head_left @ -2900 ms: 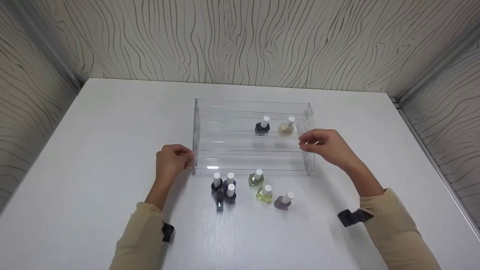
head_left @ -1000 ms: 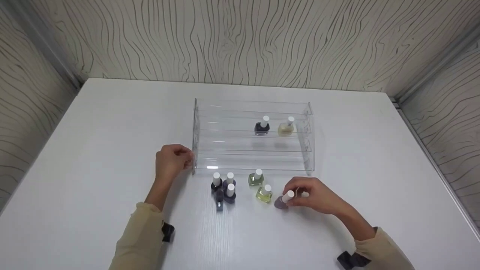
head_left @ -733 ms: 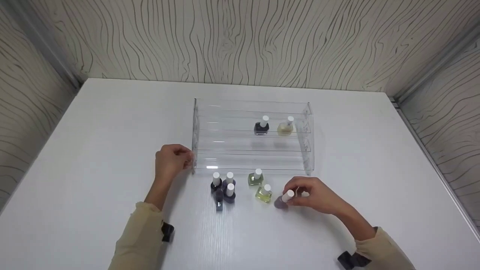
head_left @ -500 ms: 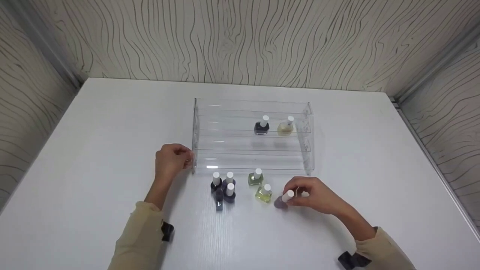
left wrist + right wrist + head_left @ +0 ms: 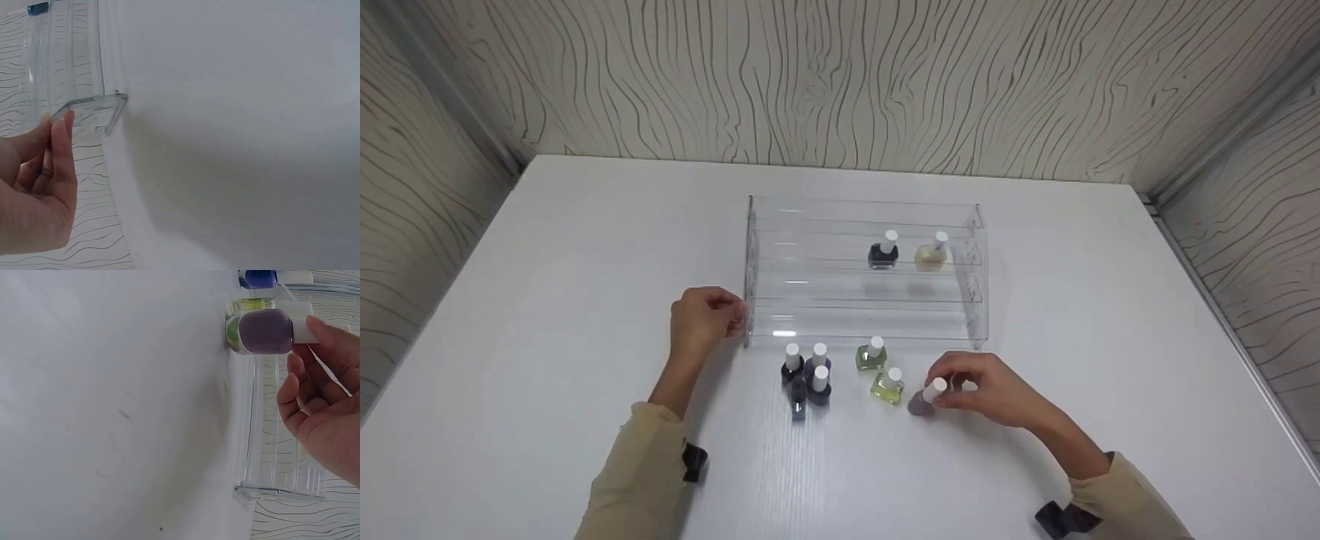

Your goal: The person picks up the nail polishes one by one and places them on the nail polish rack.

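Note:
My right hand (image 5: 990, 390) pinches the white cap of a mauve nail polish bottle (image 5: 919, 404) at the front right of the group. The right wrist view shows the bottle (image 5: 264, 332) upright, thumb and fingertips on its cap. With thumb and fingers, my left hand (image 5: 703, 319) pinches the left side panel of a clear acrylic tiered rack (image 5: 870, 339); the panel's edge (image 5: 95, 101) shows in the left wrist view. A dark nail polish bottle (image 5: 883, 256) and a cream one (image 5: 931, 257) stand on a tier at the rack's right.
Before the rack stand a green bottle (image 5: 871, 358) and a yellow-green bottle (image 5: 887, 388). Several dark bottles (image 5: 819, 394) cluster further left, one of them lying down. A wood-patterned panel (image 5: 840, 90) rises behind the white table (image 5: 585, 225).
My right hand has come from the rack's right side down to the mauve bottle and taken its cap. Over the last second hardly anything moves; my left hand stays at the rack.

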Action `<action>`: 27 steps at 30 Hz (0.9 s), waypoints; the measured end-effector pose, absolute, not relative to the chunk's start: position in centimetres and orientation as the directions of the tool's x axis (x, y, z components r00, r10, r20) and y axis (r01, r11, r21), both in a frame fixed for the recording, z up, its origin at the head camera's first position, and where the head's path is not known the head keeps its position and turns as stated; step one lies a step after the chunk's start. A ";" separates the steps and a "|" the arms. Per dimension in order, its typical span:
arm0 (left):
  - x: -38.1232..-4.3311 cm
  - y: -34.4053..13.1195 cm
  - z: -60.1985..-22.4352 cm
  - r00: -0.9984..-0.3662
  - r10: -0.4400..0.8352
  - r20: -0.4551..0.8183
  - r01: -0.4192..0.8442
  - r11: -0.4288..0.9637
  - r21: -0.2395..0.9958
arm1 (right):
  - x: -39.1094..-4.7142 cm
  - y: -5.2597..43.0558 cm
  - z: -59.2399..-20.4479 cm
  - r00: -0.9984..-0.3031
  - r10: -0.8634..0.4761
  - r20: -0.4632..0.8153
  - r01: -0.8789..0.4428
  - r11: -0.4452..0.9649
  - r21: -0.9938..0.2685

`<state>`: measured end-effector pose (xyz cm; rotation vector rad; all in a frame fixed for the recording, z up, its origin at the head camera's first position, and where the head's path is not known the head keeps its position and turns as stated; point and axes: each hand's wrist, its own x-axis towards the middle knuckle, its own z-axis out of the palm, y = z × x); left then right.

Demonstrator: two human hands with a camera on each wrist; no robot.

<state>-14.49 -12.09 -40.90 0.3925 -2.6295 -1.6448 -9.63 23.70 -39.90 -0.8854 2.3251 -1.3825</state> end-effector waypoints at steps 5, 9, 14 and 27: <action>-14.6 -12.1 -41.0 -0.967 -0.226 -0.121 -0.209 0.424 0.881 | -10.1 24.2 -40.8 -0.773 -0.632 0.047 -0.353 0.367 -0.861; -14.5 -12.1 -40.9 -0.968 -0.224 -0.114 -0.202 0.423 0.883 | -10.2 24.4 -40.9 -0.782 -0.623 0.022 -0.334 0.389 -0.859; -14.5 -12.1 -41.0 -0.969 -0.223 -0.109 -0.197 0.424 0.884 | -10.4 24.5 -40.4 -0.792 -0.610 0.008 -0.326 0.411 -0.851; -14.5 -12.0 -41.2 -0.968 -0.229 -0.102 -0.194 0.428 0.883 | -11.5 25.2 -38.8 -0.831 -0.554 0.056 -0.354 0.448 -0.821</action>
